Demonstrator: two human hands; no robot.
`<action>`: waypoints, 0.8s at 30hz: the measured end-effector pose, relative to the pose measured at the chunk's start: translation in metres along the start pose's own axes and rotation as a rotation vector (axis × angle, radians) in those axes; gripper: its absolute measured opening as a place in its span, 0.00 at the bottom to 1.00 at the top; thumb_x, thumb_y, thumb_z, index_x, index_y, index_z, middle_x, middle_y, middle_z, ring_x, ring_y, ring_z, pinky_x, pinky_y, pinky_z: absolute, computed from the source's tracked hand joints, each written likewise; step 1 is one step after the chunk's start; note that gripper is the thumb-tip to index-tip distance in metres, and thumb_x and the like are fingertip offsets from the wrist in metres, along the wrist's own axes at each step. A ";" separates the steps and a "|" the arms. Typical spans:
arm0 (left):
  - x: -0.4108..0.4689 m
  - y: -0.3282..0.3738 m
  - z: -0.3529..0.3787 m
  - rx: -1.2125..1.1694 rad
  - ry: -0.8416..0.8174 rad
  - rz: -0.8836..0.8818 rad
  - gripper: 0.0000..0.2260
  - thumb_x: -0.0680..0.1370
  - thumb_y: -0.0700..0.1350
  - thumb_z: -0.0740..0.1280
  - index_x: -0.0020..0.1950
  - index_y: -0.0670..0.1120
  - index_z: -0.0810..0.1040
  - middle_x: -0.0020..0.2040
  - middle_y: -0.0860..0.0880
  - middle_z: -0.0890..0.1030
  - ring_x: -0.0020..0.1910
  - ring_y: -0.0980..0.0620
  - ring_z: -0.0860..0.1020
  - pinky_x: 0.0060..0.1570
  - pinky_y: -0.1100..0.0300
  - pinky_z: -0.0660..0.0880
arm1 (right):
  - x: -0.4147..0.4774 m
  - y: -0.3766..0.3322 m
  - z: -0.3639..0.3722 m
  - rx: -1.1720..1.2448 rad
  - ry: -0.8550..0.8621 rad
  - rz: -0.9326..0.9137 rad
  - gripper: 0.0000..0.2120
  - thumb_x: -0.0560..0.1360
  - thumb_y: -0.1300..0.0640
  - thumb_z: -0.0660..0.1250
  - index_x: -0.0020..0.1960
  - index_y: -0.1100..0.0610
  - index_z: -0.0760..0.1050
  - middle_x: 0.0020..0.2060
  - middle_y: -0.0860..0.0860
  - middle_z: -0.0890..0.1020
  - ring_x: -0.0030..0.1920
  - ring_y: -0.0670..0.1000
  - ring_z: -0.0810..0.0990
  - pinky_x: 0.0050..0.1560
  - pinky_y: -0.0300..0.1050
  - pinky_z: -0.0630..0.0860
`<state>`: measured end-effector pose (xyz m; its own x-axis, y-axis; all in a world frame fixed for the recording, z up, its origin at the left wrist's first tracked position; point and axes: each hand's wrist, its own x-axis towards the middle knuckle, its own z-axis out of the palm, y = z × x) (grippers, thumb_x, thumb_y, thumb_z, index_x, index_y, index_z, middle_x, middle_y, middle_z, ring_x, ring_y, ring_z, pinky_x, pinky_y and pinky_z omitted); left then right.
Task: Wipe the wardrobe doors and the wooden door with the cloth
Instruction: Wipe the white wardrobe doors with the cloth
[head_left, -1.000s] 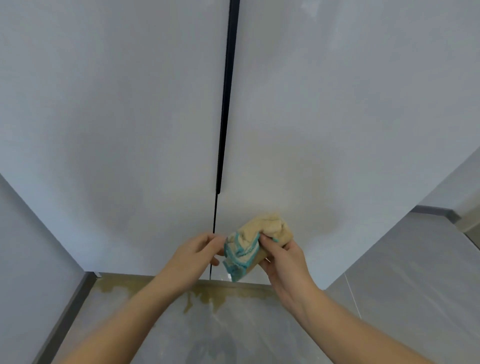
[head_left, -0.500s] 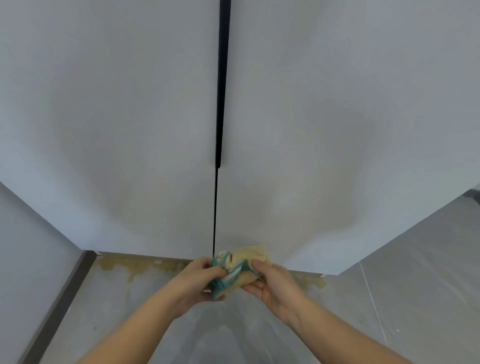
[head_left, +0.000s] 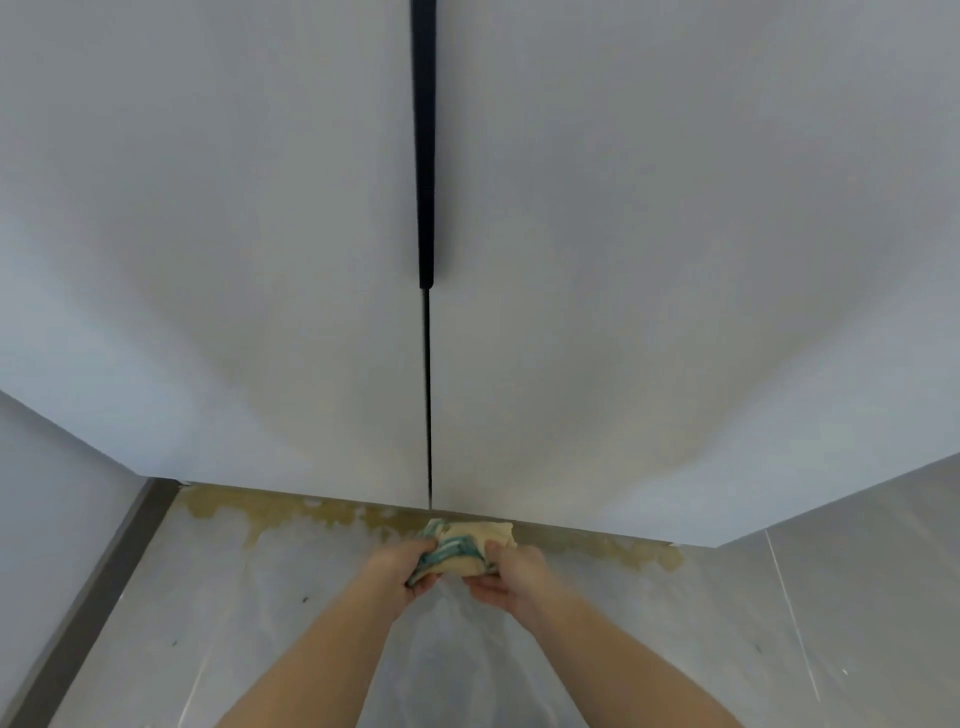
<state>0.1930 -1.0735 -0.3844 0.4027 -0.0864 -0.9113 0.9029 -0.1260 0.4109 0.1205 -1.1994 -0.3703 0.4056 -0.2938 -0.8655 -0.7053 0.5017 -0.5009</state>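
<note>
While the left hand (head_left: 402, 569) and right hand (head_left: 511, 574) are each gripping the crumpled beige-and-teal cloth (head_left: 467, 545), it's hanging at the bottom edge of the tall white wardrobe doors (head_left: 218, 270), which are rising straight ahead.

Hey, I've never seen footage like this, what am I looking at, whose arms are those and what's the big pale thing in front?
There is no machine here: a person wears a camera on the head, so this one picture looks forward and down along their own arms. The left hand and the right hand both grip a bunched beige cloth with teal stripes, held low near the doors' bottom edge. The big pale surface is two closed wardrobe doors, split by a dark gap with a black handle strip higher up. Below is a grey floor with a yellowish stain along the wardrobe's base. The wide lens bends straight edges.
</note>
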 end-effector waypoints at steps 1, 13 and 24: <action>0.005 0.001 0.002 -0.028 0.008 0.010 0.03 0.79 0.36 0.66 0.46 0.38 0.75 0.41 0.41 0.77 0.36 0.48 0.76 0.20 0.65 0.74 | 0.004 -0.002 0.002 0.019 0.013 0.005 0.10 0.81 0.63 0.62 0.59 0.67 0.72 0.43 0.61 0.80 0.39 0.57 0.81 0.35 0.48 0.80; 0.002 0.021 0.014 -0.163 0.091 0.150 0.02 0.79 0.34 0.63 0.48 0.36 0.75 0.40 0.41 0.77 0.36 0.47 0.76 0.28 0.60 0.75 | 0.001 -0.012 0.016 0.346 0.094 -0.034 0.06 0.79 0.68 0.61 0.47 0.63 0.75 0.39 0.58 0.80 0.36 0.54 0.78 0.27 0.42 0.76; -0.113 0.068 0.007 -0.272 -0.004 0.313 0.05 0.77 0.33 0.67 0.41 0.36 0.75 0.36 0.40 0.77 0.29 0.47 0.77 0.18 0.67 0.71 | -0.097 -0.060 0.006 0.380 -0.030 -0.206 0.04 0.78 0.65 0.66 0.52 0.64 0.77 0.47 0.61 0.83 0.45 0.58 0.82 0.33 0.42 0.76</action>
<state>0.2074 -1.0792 -0.2530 0.6641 -0.0829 -0.7430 0.7439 0.1725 0.6456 0.1267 -1.1965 -0.2565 0.5359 -0.3984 -0.7444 -0.3461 0.7005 -0.6241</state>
